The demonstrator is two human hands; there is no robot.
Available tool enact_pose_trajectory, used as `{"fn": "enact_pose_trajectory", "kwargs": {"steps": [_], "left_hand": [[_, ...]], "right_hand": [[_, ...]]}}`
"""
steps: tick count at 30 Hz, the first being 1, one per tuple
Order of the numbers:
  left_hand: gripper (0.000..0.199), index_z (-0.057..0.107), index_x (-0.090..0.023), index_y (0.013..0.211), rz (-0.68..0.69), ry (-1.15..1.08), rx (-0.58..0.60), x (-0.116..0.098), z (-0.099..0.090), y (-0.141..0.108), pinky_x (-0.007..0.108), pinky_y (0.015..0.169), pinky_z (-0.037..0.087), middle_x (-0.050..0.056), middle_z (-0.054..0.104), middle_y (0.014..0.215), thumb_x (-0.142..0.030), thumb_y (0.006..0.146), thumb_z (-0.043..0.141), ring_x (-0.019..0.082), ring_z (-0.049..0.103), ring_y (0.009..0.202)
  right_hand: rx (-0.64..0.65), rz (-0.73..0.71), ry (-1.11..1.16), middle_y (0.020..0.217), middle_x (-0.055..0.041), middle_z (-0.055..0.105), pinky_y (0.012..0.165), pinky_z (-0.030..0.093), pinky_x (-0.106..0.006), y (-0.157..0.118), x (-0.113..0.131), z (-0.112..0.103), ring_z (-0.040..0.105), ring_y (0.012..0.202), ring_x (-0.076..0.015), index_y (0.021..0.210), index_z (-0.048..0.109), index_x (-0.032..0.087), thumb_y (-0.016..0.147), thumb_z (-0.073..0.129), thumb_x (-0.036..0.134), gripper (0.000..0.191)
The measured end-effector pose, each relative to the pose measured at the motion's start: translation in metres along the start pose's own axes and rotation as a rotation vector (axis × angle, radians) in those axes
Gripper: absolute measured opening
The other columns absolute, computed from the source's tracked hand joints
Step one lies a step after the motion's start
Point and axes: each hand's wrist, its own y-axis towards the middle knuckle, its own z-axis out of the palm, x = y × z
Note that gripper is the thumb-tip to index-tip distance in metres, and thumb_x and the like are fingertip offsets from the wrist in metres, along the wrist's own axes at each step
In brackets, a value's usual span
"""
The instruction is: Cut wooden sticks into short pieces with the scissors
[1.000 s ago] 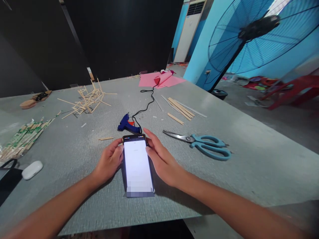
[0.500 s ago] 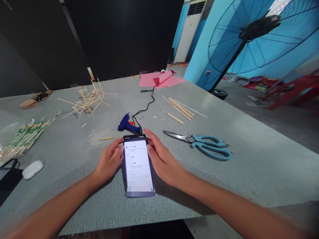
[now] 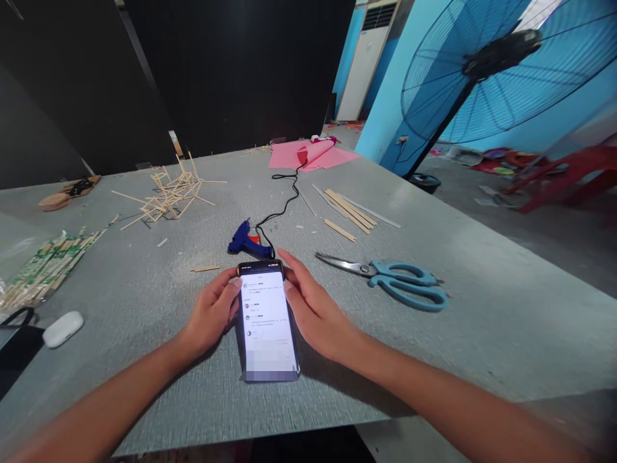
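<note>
A phone [image 3: 265,321] with a lit white screen is held upright between my two hands, above the near part of the grey table. My left hand [image 3: 212,308] grips its left edge, the thumb at the upper left corner. On the other side my right hand [image 3: 313,308] holds the right edge, its index finger reaching past the top. Just beyond the phone lies a blue glue gun [image 3: 248,240] with an orange trigger and a black cord. Blue-handled scissors [image 3: 385,276] rest open to the right of my right hand.
A structure of thin sticks [image 3: 176,193] stands at the back left, with packaged sticks [image 3: 55,263] and a white case [image 3: 63,329] at the left. Flat wooden strips [image 3: 349,209] lie right of centre, pink sheets [image 3: 313,154] behind. A large fan [image 3: 501,58] stands beyond the table.
Small round icons now show along the left of the phone screen. My left thumb has shifted very slightly; the rest looks the same.
</note>
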Motion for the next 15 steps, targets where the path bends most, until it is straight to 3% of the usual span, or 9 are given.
{"fn": "enact_pose_trajectory", "kwargs": {"steps": [5, 11, 15], "left_hand": [[0.055, 0.06, -0.012, 0.135, 0.032, 0.007, 0.059, 0.002, -0.006, -0.002, 0.02, 0.042, 0.022, -0.01, 0.043, 0.054, -0.049, 0.095, 0.065, 0.007, 0.032, 0.044], [0.057, 0.057, -0.013, 0.139, 0.075, -0.014, 0.124, 0.004, -0.012, -0.002, 0.021, 0.047, 0.026, -0.004, 0.057, 0.067, -0.041, 0.092, 0.07, 0.008, 0.04, 0.05], [0.055, 0.057, -0.013, 0.14, 0.125, 0.019, 0.143, 0.005, -0.014, -0.002, 0.022, 0.051, 0.031, -0.003, 0.057, 0.068, -0.038, 0.092, 0.07, 0.009, 0.043, 0.053]], "right_hand": [[0.001, 0.004, -0.005, 0.14, -0.0139, 0.064, 0.092, 0.058, -0.044, -0.001, 0.001, 0.0, 0.069, 0.106, -0.0234, 0.166, 0.025, 0.028, 0.108, 0.035, 0.031, 0.059], [-0.006, 0.029, 0.008, 0.144, -0.0145, 0.062, 0.091, 0.058, -0.045, -0.001, 0.003, 0.0, 0.069, 0.107, -0.0244, 0.165, 0.027, 0.026, 0.108, 0.037, 0.032, 0.059], [-0.011, 0.028, 0.013, 0.143, -0.0147, 0.062, 0.09, 0.058, -0.044, -0.001, 0.003, 0.0, 0.069, 0.106, -0.0242, 0.165, 0.027, 0.025, 0.108, 0.036, 0.032, 0.058]]}}
